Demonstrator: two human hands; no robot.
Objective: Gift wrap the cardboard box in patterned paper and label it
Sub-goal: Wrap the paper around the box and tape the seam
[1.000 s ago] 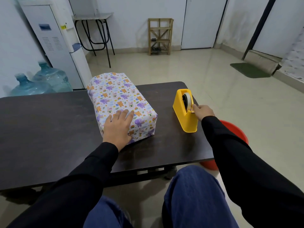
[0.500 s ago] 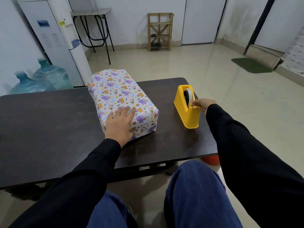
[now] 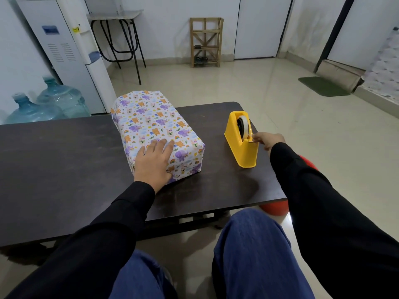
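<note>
The box (image 3: 151, 124), covered in white paper printed with purple elephants, orange bears and rainbows, lies lengthwise on the dark table (image 3: 54, 169). My left hand (image 3: 154, 161) rests flat on its near top end, fingers spread. To the right stands a yellow tape dispenser (image 3: 240, 141) holding a roll of clear tape. My right hand (image 3: 266, 140) is at the dispenser's cutter end, its fingertips pinched on the tape end there.
A red bucket (image 3: 278, 207) sits on the floor beyond the table's right edge. Behind the table stand two water bottles (image 3: 43, 104) and a white water dispenser (image 3: 71, 52). My knees are close under the table's front edge.
My right hand has shifted from the dispenser's side to its cutter end and now pinches there. The left hand stays flat on the box. The view has tilted slightly.
</note>
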